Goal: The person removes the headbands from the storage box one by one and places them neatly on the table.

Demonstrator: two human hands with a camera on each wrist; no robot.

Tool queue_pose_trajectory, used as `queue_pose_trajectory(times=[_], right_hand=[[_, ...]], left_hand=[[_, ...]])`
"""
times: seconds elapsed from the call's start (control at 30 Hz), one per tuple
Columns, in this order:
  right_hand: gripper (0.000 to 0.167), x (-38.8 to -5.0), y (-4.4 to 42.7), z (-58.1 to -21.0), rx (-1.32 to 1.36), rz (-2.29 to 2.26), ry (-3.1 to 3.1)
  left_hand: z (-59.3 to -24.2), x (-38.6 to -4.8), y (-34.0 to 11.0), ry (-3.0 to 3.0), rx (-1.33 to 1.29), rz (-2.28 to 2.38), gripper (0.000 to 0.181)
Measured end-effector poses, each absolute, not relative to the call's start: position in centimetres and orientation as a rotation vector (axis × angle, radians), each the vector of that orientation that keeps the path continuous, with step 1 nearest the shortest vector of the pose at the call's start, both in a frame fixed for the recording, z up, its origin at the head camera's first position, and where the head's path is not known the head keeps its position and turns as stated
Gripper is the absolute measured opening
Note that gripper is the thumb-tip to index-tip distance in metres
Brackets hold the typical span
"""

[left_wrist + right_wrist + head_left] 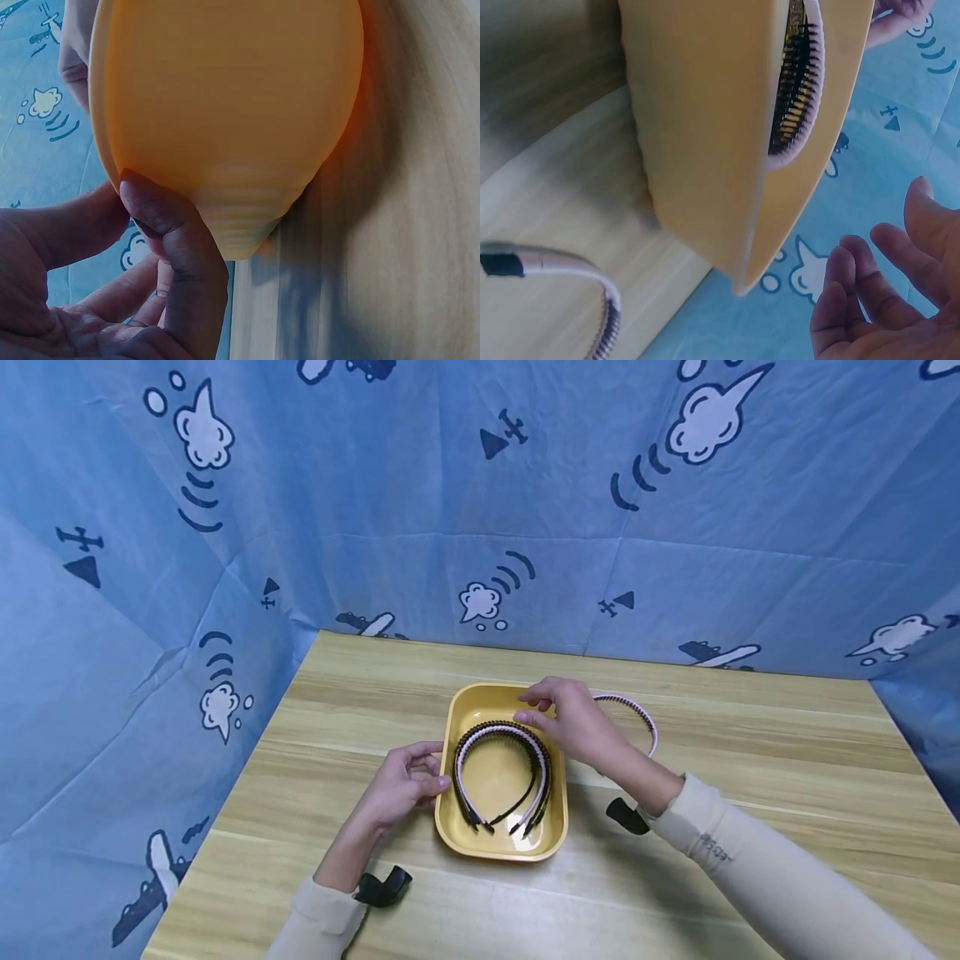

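Observation:
A yellow plastic tray (501, 855) stands on the table, with several braided headbands (459, 758) nested inside, dark ones and a pale pink one, their tips towards me. At its left side my left hand (401, 783) holds the rim; the left wrist view shows thumb and finger meeting at the tray's edge (101, 97). My right hand (573, 718) hovers over the tray's far right corner, fingers loosely bent and holding nothing. Right of the tray lies another pink-and-dark headband (647, 717), partly hidden behind my right hand.
The wood-grain table (757, 760) extends to both sides of the tray. Blue patterned cloth (390, 468) hangs along its back and left edges. A black band piece (384, 887) sits at my left wrist, another (627, 817) at my right.

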State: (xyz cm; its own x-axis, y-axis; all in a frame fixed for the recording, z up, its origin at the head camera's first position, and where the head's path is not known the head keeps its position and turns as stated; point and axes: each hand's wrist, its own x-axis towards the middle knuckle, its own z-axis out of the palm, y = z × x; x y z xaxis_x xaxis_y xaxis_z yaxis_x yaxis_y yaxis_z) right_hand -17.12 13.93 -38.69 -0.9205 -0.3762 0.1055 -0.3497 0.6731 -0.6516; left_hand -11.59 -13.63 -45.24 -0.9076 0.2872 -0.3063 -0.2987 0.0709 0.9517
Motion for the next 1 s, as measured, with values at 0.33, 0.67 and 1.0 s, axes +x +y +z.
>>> queue_pose_trajectory(times=[0.33,0.67,1.0], right_hand=[[0.028,-16.9,12.4,-38.9,-0.686,-1.024,2.860],[0.029,-16.8,10.9,-38.1,-0.716,-0.976,2.825],[0.031,-17.0,9.5,-38.4,-0.692,-0.973,2.779]], left_hand=[[-45.4,-11.7,-13.7,1.946,-0.004,1.886,0.064],[-45.2,-11.8,-13.6,1.935,0.006,1.891,0.064],[-45.5,-11.8,-13.7,1.941,0.004,1.891,0.064]])
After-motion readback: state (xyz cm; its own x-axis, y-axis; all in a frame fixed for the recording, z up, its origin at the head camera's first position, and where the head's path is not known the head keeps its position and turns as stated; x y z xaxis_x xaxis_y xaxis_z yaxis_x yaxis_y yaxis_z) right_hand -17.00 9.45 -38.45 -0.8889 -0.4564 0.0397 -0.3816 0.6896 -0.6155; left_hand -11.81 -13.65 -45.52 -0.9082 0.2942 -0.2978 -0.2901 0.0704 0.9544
